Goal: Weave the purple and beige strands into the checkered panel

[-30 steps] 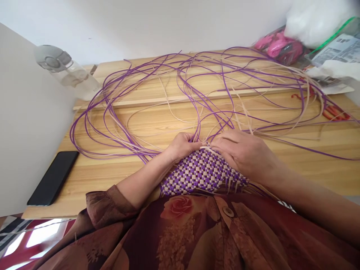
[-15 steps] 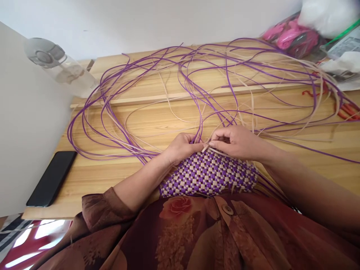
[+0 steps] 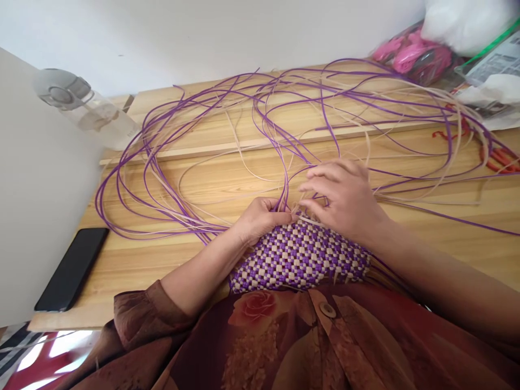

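Observation:
A checkered purple and beige woven piece (image 3: 303, 254) lies against my body at the table's front edge. My left hand (image 3: 264, 219) is closed on its upper left edge, thumb along the weave, with purple strands rising beside the fingers. Just above the upper right edge, my right hand (image 3: 341, 197) has its fingers apart and slightly curled, near the loose strand ends; nothing shows gripped in it. Long purple and beige weaving strands (image 3: 150, 157) fan out from the piece in wide loops across the table.
A black phone (image 3: 73, 268) lies at the table's left edge. Behind it leans a clear bottle with a grey lid (image 3: 63, 89). Orange-handled scissors (image 3: 501, 158) rest at the right. Bagged pink items (image 3: 418, 51) and papers fill the back right corner of the wooden table (image 3: 138, 260).
My right hand has let go of the beige strand at the woven edge, lifted slightly and spread its fingers. My left hand keeps its hold. The view has shifted a little.

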{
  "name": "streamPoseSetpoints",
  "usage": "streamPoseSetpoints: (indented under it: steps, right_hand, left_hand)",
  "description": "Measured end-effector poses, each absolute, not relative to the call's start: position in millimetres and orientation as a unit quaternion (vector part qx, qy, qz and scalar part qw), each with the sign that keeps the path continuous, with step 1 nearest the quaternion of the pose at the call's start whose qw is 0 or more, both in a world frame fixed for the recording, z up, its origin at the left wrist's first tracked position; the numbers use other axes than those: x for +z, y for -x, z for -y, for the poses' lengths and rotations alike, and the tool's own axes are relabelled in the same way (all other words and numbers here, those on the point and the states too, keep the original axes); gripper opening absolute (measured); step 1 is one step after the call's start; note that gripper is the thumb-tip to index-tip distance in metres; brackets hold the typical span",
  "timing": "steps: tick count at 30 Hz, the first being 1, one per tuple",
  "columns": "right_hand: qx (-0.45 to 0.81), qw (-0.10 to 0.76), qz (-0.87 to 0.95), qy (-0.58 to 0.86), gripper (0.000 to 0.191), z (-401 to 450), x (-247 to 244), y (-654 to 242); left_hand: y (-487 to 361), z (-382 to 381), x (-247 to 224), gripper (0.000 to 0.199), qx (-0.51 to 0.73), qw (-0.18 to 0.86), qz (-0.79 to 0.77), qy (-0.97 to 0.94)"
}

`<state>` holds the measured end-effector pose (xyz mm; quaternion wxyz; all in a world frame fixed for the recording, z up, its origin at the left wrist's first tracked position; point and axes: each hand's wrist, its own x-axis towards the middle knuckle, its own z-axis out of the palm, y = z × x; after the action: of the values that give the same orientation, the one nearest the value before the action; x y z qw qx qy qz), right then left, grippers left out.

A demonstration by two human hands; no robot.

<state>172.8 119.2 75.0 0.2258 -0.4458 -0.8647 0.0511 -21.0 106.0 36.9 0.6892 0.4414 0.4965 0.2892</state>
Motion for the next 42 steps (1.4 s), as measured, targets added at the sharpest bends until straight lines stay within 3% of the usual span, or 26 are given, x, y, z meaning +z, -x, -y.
streamPoseSetpoints:
  steps: [2,4,9,11,15,19,26,31,36,39,42]
  right_hand:
    - [0.028,0.213,0.873,0.437,0.017,-109,75,-181]
    - [0.070,0.149,0.889,0.426,0.019,-98,77,-191]
    - [0.318,0.091,0.839,0.432,0.019,-81,94,-197]
    - [0.422,0.134,0.794,0.417,0.018,-81,100,-190]
    - [0.509,0.280,0.713,0.393,0.015,-95,92,-174]
    - [0.567,0.285,0.632,0.445,0.019,-117,67,-172]
    - [0.546,0.227,0.661,0.463,0.023,-123,59,-178]
    - [0.346,0.205,0.821,0.406,0.024,-118,73,-169]
    - [0.197,0.170,0.870,0.419,0.016,-111,76,-154]
    - [0.106,0.213,0.869,0.433,0.016,-112,85,-147]
    - [0.267,0.242,0.824,0.438,0.027,-123,103,-147]
  left_hand:
    - [20,-106,37,0.028,0.288,0.698,-0.502,-0.421]
    - [20,-106,35,0.028,0.288,0.704,-0.507,-0.405]
    - [20,-108,31,0.025,0.294,0.698,-0.501,-0.418]
    - [21,-108,30,0.025,0.296,0.691,-0.497,-0.434]
    - [23,-108,28,0.024,0.294,0.693,-0.473,-0.457]
    - [22,-108,29,0.027,0.296,0.706,-0.476,-0.433]
    - [21,-109,35,0.028,0.299,0.719,-0.479,-0.406]
    - [23,-110,29,0.019,0.317,0.712,-0.450,-0.437]
    - [21,-110,26,0.017,0.335,0.694,-0.429,-0.471]
    - [20,-109,29,0.014,0.327,0.659,-0.461,-0.496]
    - [19,-108,30,0.017,0.305,0.638,-0.493,-0.506]
